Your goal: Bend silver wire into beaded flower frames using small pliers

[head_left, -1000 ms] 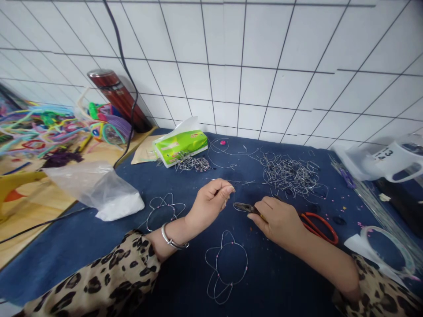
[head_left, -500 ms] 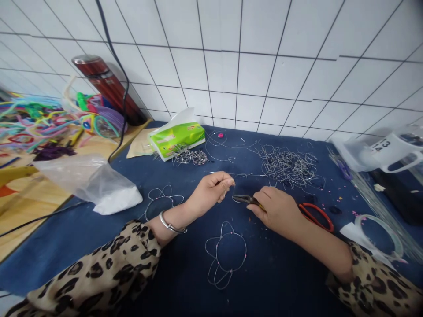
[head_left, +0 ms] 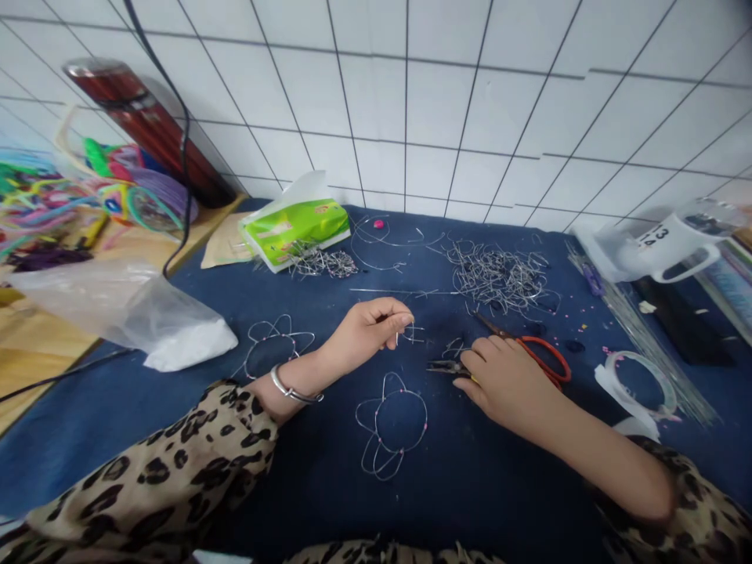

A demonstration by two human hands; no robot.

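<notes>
A white tiled wall (head_left: 440, 102) stands behind a dark blue cloth (head_left: 305, 493). At left, on a wooden top, a red thermos (head_left: 156, 133) leans by the wall, a black cable (head_left: 185, 157) hanging across it. Nearer lies a clear bag (head_left: 188, 345) with something white in its end. A green tissue pack (head_left: 294, 227) lies at the back of the cloth, and right of it a heap of tangled wire (head_left: 499, 274). At far right is a white mug (head_left: 658, 249) marked 13 and 14.

2 bare hands work mid-cloth, apart. The right hand (head_left: 499, 384) is wrapped around pliers (head_left: 446, 366), pointing left; I cannot tell whether their tips grip anything. The left hand (head_left: 373, 329), thumb and fingers pinched together, holds a thin wire (head_left: 397, 339) between the hands, its end hanging down.

2 wire rings with petal-like loops lie flat: the front ring (head_left: 425, 415) below and between the hands, the other ring (head_left: 275, 337) beyond the left wrist. Orange-handled scissors (head_left: 565, 364) lie just behind the right hand. Smallest is a pink bead (head_left: 378, 224), right of the tissue pack.
</notes>
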